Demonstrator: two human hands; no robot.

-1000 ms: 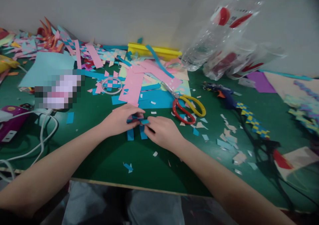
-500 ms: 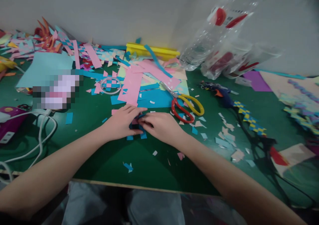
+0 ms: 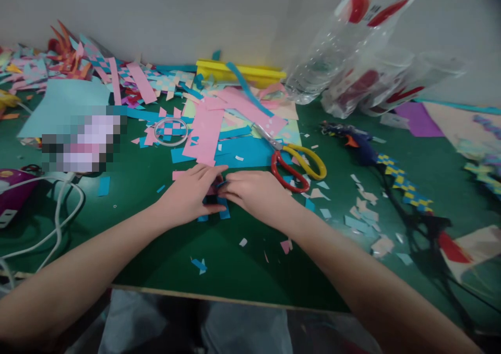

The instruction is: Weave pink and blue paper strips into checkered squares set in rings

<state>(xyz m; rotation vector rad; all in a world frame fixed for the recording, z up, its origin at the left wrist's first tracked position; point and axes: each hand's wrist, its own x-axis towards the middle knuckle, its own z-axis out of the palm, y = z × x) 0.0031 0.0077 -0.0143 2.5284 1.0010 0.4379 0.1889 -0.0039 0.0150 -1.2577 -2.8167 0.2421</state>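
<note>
Close together near the table's front middle, both my hands work on small blue and pink paper strips point(image 3: 224, 211). My left hand point(image 3: 191, 195) curves over the strips from the left, its thumb and fingers holding them at the table. From the right, my right hand point(image 3: 258, 193) has its fingertips pinched on the same paper. Fingers hide most of the piece, so how the strips cross is unclear. Just right of and behind my right hand lie scissors point(image 3: 279, 148) with one red and one yellow handle, blades partly over pink paper point(image 3: 205, 134).
A clear ring point(image 3: 171, 131) lies left of the pink paper. Further left are a phone point(image 3: 88, 142) and white cables point(image 3: 58, 213). Plastic-wrapped cups point(image 3: 391, 82) stand at the back right. Paper scraps point(image 3: 364, 218) and a yellow-blue woven strip point(image 3: 405, 181) lie on the right.
The view has shifted slightly, so things on the right appear further right. My right hand has turned a little at the strips; my left hand keeps its hold.
</note>
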